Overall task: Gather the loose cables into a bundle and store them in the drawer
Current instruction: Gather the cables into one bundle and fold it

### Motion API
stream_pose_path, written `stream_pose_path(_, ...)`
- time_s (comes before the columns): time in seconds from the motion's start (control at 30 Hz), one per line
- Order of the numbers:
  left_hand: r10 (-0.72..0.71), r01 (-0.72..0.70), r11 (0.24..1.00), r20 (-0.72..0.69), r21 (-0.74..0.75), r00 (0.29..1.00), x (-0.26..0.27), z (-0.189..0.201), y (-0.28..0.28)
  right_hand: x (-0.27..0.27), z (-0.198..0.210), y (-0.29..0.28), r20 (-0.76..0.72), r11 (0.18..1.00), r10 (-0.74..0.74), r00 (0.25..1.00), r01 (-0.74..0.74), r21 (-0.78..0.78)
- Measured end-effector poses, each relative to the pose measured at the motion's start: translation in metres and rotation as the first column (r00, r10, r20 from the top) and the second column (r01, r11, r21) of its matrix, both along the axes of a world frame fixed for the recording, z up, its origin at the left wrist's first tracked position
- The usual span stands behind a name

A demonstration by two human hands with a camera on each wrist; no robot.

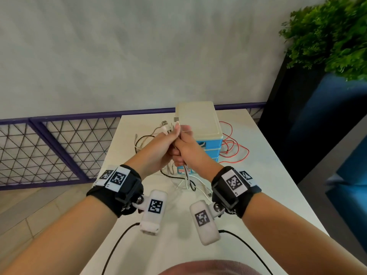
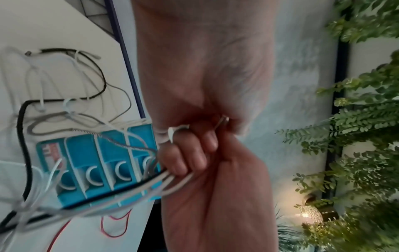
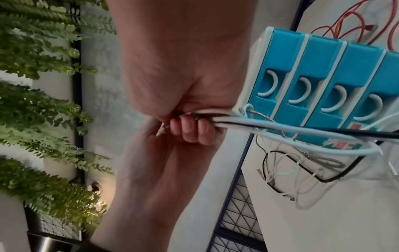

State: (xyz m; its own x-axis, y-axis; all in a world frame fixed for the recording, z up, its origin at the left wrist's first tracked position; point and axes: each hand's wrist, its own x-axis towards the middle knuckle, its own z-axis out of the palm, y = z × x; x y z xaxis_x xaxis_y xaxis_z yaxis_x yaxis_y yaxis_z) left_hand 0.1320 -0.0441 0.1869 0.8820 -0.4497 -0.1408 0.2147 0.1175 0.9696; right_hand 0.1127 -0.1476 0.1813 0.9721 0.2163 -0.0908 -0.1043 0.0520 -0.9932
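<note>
Both hands meet above the white table (image 1: 264, 195), just in front of the drawer unit (image 1: 198, 118). My left hand (image 1: 163, 144) grips a bundle of white, grey and black cables (image 1: 186, 176) near their USB plugs (image 1: 165, 123), which stick up past its fingers. My right hand (image 1: 188, 149) grips the same bundle just below. In the left wrist view my left hand (image 2: 205, 76) has its fingers (image 2: 187, 156) curled round the cables (image 2: 129, 192). From the right wrist, my right hand (image 3: 177, 68) clasps the cables (image 3: 280, 134) beside the blue drawers (image 3: 323, 76), all closed.
A red cable (image 1: 235, 147) lies loose on the table right of the drawer unit. Cable tails (image 1: 143, 141) trail over the table to the left and front. A purple mesh railing (image 1: 59, 145) runs behind the table; a green plant (image 1: 327, 36) stands at the right.
</note>
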Motion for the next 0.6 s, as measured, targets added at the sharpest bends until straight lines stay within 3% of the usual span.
stream_pose_path(0.1,0.084,-0.084,0.996,0.042,-0.003,0.996,-0.002,-0.006,-0.005,0.003,0.000,-0.007,-0.071,0.999,0.044,0.996,-0.046,-0.019)
stream_pose_path(0.23,0.193,-0.226,0.968,0.241,0.114,0.951,-0.001,-0.015,-0.009,0.007,0.005,-0.037,-0.092,0.925,0.129,0.987,-0.153,-0.349)
stream_pose_path(0.33,0.200,-0.285,0.940,0.376,0.187,0.905,-0.001,-0.017,-0.014,0.013,-0.014,-0.073,-0.075,0.927,-0.128,0.989,0.093,-0.362)
stream_pose_path(0.37,0.200,-0.290,0.937,0.384,0.194,0.902,-0.001,-0.017,-0.015,0.014,-0.027,-0.087,-0.053,0.888,-0.244,0.968,0.201,-0.413)
stream_pose_path(0.43,0.192,-0.271,0.945,0.358,0.185,0.914,-0.002,-0.018,-0.017,0.015,-0.059,-0.114,-0.005,0.678,-0.385,0.923,0.280,-0.679)
stream_pose_path(0.5,0.171,-0.241,0.953,0.328,0.186,0.929,-0.003,-0.018,-0.019,0.005,-0.094,-0.140,-0.011,0.384,-0.441,0.897,0.178,-0.906)
stream_pose_path(0.53,0.155,-0.226,0.955,0.326,0.193,0.933,-0.003,-0.019,-0.020,-0.006,-0.108,-0.149,-0.035,0.286,-0.487,0.873,0.121,-0.951)
stream_pose_path(0.6,0.123,-0.198,0.958,0.327,0.208,0.937,-0.005,-0.018,-0.021,-0.033,-0.128,-0.166,-0.123,0.174,-0.548,0.828,-0.032,-0.984)
